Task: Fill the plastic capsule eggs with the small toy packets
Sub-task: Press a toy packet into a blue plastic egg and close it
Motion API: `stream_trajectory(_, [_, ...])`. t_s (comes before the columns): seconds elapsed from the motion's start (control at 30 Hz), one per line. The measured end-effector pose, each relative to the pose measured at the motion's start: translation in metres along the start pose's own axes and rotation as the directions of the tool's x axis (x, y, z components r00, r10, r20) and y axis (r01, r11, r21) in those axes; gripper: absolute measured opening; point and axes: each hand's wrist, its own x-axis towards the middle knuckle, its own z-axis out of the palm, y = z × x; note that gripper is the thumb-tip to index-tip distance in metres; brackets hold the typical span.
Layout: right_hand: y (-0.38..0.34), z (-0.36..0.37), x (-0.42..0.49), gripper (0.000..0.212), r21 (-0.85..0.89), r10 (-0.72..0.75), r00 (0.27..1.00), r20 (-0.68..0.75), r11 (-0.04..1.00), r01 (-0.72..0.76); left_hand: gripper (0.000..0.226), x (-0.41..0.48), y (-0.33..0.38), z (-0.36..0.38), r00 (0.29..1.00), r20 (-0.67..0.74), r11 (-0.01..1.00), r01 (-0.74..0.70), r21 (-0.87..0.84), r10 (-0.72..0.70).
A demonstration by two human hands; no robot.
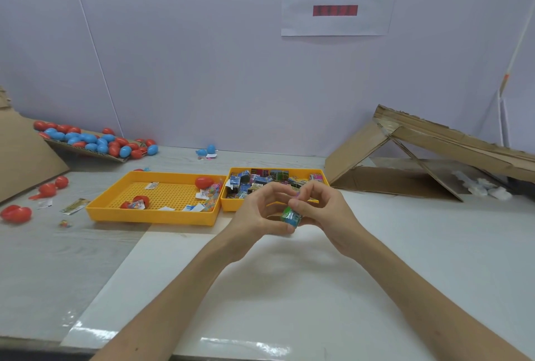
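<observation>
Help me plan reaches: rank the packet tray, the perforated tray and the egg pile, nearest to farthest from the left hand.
1. packet tray, just behind the left hand
2. perforated tray, to the left
3. egg pile, far back left

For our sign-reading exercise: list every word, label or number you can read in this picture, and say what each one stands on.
"套膜": black print on the white paper sheet on the wall.
Red bar under it: dark marks, too blurred to read.
Toy packets in the right yellow tray, green and blue packet, paper slips in the left yellow tray: print too small to read.
</observation>
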Motion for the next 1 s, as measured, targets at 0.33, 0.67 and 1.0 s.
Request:
stream_trajectory(0.33, [0.0029, 0.0001, 0.0024, 0.011, -0.020, -0.015, 0.999, -0.050, 1.000, 0.014, 0.054, -0.0005, 0.0013, 0.0015, 1.000, -0.001, 0.999, 0.016, -0.028, -0.016])
stream_trajectory(0.67, [0.0009, -0.0033, 0.0027, 0.029, 0.147, -0.015, 1.000, 0.025, 0.989, 0.011, 0.054, -0.0043, 0.0081, -0.0015, 0.998, 0.062, 0.889, 0.057, -0.454, -0.032])
stream_trajectory(1.0, [-0.0024, -0.0020, -0.0003, 0.028, 0.087, -0.040, 0.999, 0.022, 0.996, 0.038, 0.051, -0.0041, 0.0066, -0.0032, 0.997, 0.071, 0.887, 0.069, -0.456, -0.042])
